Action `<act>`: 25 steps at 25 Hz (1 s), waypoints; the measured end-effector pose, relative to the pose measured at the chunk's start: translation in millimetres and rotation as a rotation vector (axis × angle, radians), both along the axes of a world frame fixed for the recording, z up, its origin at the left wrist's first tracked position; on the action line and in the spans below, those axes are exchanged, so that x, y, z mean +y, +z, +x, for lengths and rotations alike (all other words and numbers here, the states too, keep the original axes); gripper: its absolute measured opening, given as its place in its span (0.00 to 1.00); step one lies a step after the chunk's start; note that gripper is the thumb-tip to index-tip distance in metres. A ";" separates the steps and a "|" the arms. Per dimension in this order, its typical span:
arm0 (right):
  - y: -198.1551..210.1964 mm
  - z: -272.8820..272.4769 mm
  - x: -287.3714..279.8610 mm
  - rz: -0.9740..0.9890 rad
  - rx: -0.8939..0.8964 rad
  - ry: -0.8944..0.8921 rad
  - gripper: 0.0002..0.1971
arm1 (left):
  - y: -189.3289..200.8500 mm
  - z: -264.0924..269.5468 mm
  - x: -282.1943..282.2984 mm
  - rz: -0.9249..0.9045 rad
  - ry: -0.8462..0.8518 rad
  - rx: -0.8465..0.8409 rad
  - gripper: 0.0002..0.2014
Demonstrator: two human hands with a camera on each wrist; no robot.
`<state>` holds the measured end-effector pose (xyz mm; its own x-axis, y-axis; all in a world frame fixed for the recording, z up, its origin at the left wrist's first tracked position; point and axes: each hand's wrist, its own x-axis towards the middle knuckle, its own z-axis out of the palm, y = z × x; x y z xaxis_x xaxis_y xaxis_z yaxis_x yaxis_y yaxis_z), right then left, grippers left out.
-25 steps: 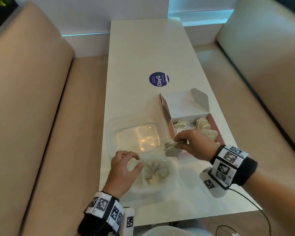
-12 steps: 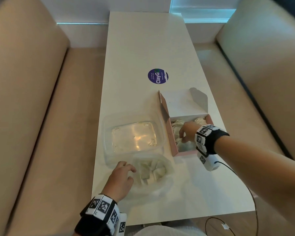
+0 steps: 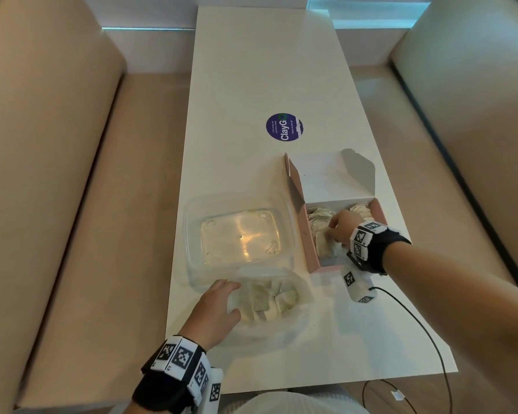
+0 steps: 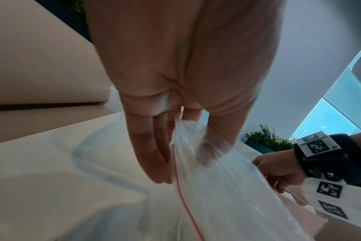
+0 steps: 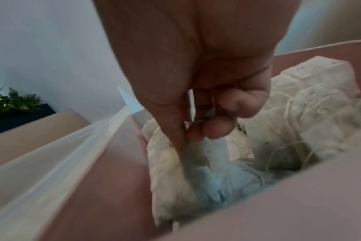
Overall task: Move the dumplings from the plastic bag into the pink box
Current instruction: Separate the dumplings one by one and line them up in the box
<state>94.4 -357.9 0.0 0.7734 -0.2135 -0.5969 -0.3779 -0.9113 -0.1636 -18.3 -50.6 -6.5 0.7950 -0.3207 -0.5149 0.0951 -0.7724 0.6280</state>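
The pink box point(image 3: 308, 243) stands open at the right of the table, with several pale dumplings point(image 3: 319, 218) inside. My right hand point(image 3: 337, 227) is down in the box. In the right wrist view its thumb and curled fingers point(image 5: 214, 128) pinch a dumpling point(image 5: 169, 171) that lies against the box's left wall point(image 5: 105, 187). The clear plastic bag point(image 3: 299, 294) lies in front of me and holds several dumplings point(image 3: 269, 297). My left hand point(image 3: 222, 306) pinches the bag's mouth point(image 4: 188, 130) by its red-lined edge.
An empty clear plastic container point(image 3: 240, 234) sits just left of the box and behind the bag. The box's white lid point(image 3: 326, 177) stands open toward the far side. A purple round sticker point(image 3: 284, 127) is farther back. Beige benches flank the table; a black cable point(image 3: 416, 321) trails right.
My right hand carried a dumpling from beside the bag into the pink box and now sits lower in it. My left hand slid onto the bag's edge.
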 end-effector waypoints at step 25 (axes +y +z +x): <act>-21.7 -17.5 -10.8 0.047 -0.070 0.181 0.18 | 0.2 -3.6 -5.0 0.014 -0.019 0.018 0.33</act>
<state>76.9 -368.6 -21.6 0.8364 -0.0398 -0.5467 -0.1945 -0.9540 -0.2281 -21.9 -55.6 -6.3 0.7796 -0.3281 -0.5334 0.0917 -0.7827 0.6156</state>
